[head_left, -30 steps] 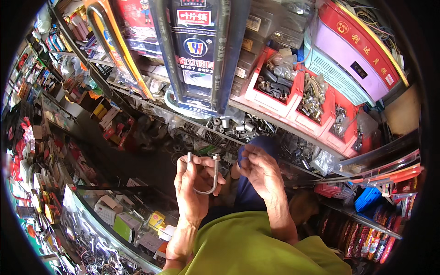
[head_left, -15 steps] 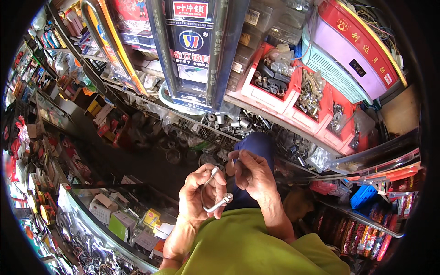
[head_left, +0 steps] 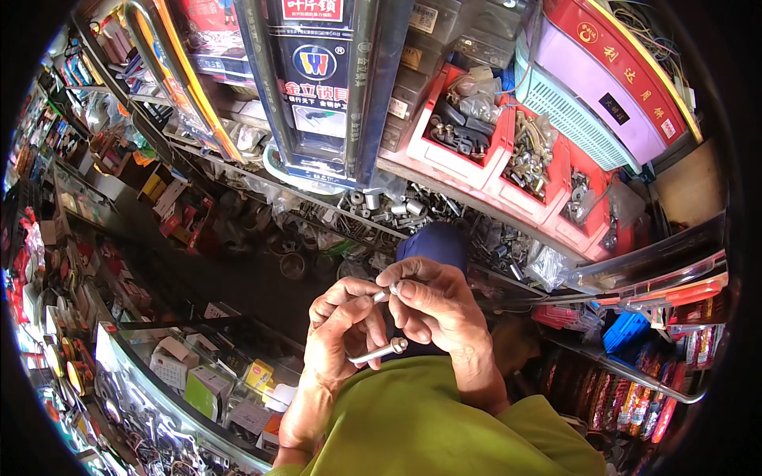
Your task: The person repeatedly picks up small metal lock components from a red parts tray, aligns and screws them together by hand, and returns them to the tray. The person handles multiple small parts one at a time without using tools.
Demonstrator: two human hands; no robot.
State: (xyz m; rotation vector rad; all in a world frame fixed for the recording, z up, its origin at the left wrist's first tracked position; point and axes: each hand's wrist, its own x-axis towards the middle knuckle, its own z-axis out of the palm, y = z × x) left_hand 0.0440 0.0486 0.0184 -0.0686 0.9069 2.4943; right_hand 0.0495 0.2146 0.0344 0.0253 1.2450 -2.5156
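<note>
My left hand [head_left: 337, 329] is closed around a curved, silvery metal rod [head_left: 377, 352] that looks like a shackle. One thick end with a rounded, nut-like tip sticks out below the fingers; the other, thin end shows between thumb and index finger. Most of the bend is hidden by the hand. My right hand [head_left: 436, 305] pinches a small, round metal piece [head_left: 394, 289] between thumb and index finger, right at the thin end. Whether the piece sits on that end cannot be made out. Both hands are close together above my lap.
Ahead, red bins [head_left: 484, 170] of small metal parts stand on a shelf beside a teal basket [head_left: 571, 111]. A tall, dark blue package [head_left: 321, 119] leans there. A glass display case [head_left: 171, 389] runs along my left. Packets hang on a metal rail [head_left: 619, 371] at right.
My right hand has moved left and met the left hand, bringing the small piece to the rod's thin end. The rod has turned slightly in my left hand.
</note>
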